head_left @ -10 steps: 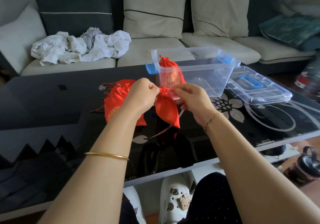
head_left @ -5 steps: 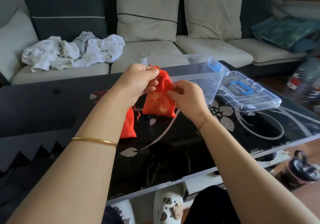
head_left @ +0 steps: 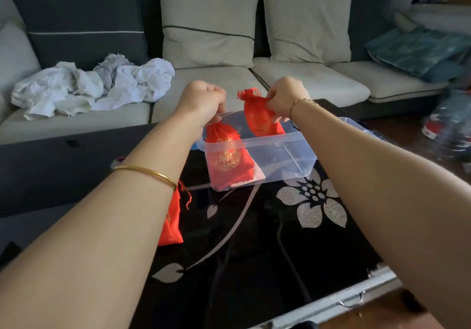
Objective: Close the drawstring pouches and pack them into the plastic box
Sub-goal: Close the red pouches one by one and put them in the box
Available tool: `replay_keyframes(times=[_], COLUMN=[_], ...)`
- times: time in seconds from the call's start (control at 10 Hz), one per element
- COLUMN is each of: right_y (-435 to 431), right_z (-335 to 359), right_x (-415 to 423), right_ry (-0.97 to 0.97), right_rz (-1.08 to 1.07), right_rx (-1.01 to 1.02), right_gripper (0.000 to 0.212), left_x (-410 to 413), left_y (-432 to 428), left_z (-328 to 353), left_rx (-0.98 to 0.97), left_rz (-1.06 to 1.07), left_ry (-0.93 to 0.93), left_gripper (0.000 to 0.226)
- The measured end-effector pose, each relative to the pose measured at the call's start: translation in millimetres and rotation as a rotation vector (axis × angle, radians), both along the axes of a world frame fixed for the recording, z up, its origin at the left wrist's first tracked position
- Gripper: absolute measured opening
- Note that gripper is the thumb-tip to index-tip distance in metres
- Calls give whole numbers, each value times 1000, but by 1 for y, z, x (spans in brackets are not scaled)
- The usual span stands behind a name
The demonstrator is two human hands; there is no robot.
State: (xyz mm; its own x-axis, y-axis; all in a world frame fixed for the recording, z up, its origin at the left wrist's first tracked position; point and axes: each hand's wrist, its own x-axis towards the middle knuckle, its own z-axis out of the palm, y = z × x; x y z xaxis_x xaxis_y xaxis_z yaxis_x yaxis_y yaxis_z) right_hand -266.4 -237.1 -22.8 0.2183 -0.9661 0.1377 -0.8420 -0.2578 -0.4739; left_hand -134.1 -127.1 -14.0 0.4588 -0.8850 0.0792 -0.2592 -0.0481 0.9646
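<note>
My right hand (head_left: 285,96) grips a closed red drawstring pouch (head_left: 257,119) and holds it over the open clear plastic box (head_left: 275,138), its lower end inside the rim. Another red pouch with gold print (head_left: 226,160) leans in the box's left end. My left hand (head_left: 201,101) hovers over the box's far left corner with fingers curled; nothing shows in them. More red pouches (head_left: 172,224) lie on the table, largely hidden under my left forearm.
The box stands on a black glass coffee table (head_left: 254,239) with a silver flower pattern. Behind it is a sofa with a heap of white clothes (head_left: 89,84) on the left and a teal cushion (head_left: 418,50) on the right.
My right hand has carried the closed pouch up and forward over the box. My left hand has let go of the pouch's top and moved apart from it.
</note>
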Motion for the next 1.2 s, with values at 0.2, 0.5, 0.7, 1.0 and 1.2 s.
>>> replay_keyframes(times=[0.2, 0.5, 0.7, 1.0, 1.2], right_y=[-25, 0, 53, 196, 195], right_z=[-20, -8, 12, -86, -124], right_x=[21, 23, 19, 75, 102], right_ry=[192, 230, -313, -467, -335], right_rz=[59, 23, -17, 301, 304], right_rx=[280, 377, 49, 479, 330], right_gripper=[11, 35, 25, 18, 14], left_x=[16, 37, 42, 64, 71], left_y=[-19, -3, 48, 133, 149], left_z=[-10, -24, -37, -114, -133], left_rx=[-5, -76, -80, 448, 473], left_rz=[10, 160, 305, 595, 569], left_ry=[-48, 1, 54, -162, -97], left_gripper=[25, 23, 18, 39, 42])
